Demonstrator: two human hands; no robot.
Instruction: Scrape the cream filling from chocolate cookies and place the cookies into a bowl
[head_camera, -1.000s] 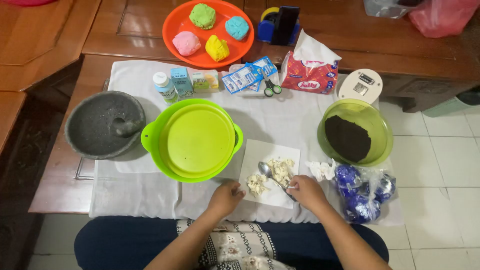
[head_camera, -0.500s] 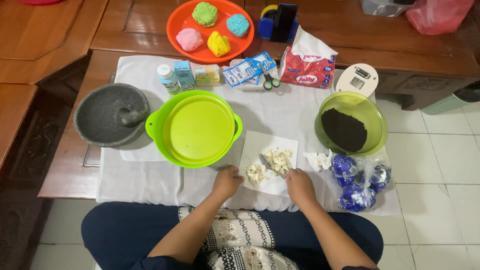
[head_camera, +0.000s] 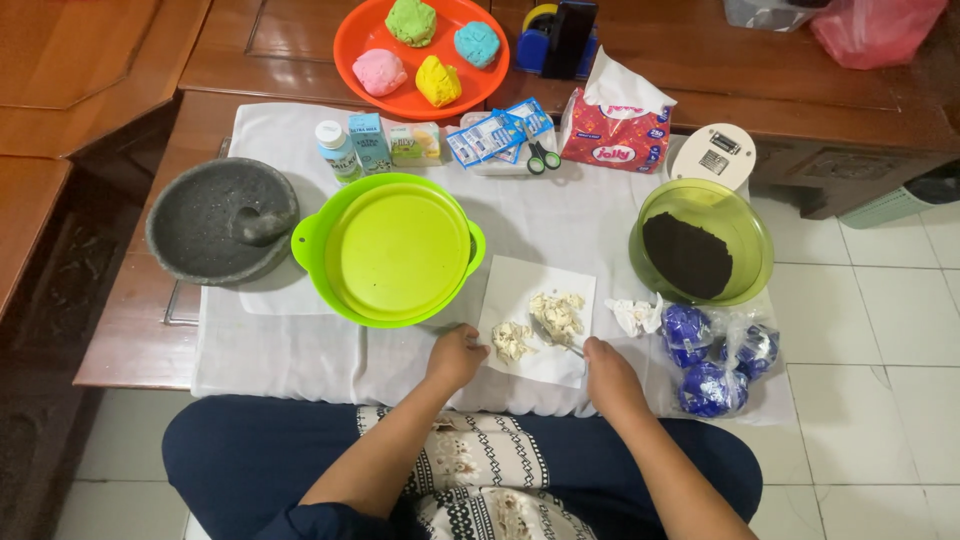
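A square white paper sheet (head_camera: 520, 300) lies on the white cloth (head_camera: 290, 345) at the near edge of the low wooden table (head_camera: 120, 340), carrying two heaps of pale cream crumbly paste (head_camera: 556, 314), the smaller heap (head_camera: 511, 341) to the left. The right hand (head_camera: 608, 372) is closed around a thin metal utensil (head_camera: 560, 341) whose tip reaches into the larger heap; the handle is mostly hidden in the fist, so its kind cannot be confirmed. The left hand (head_camera: 457, 355) is curled at the sheet's left edge, fingers touching paper; whether it pinches anything cannot be told. Just right of the sheet lies a crumpled white scrap (head_camera: 636, 314), then a clear plastic bag of blue foil-wrapped packs (head_camera: 715, 352). Behind these stands a translucent green bowl holding dark powder (head_camera: 700, 245), with a white kitchen scale (head_camera: 712, 154) partly hidden behind its rim. Left of the sheet sits a lime-green lidded plastic bowl (head_camera: 390, 250), and further left a grey stone mortar with pestle (head_camera: 222, 218). Along the back are small bottles and cartons (head_camera: 375, 142), blue-and-white sachets (head_camera: 495, 135), green-handled scissors (head_camera: 542, 157), a red tissue pack (head_camera: 612, 135), and an orange plate of four coloured dough lumps (head_camera: 420, 45), its top cut off by the frame.
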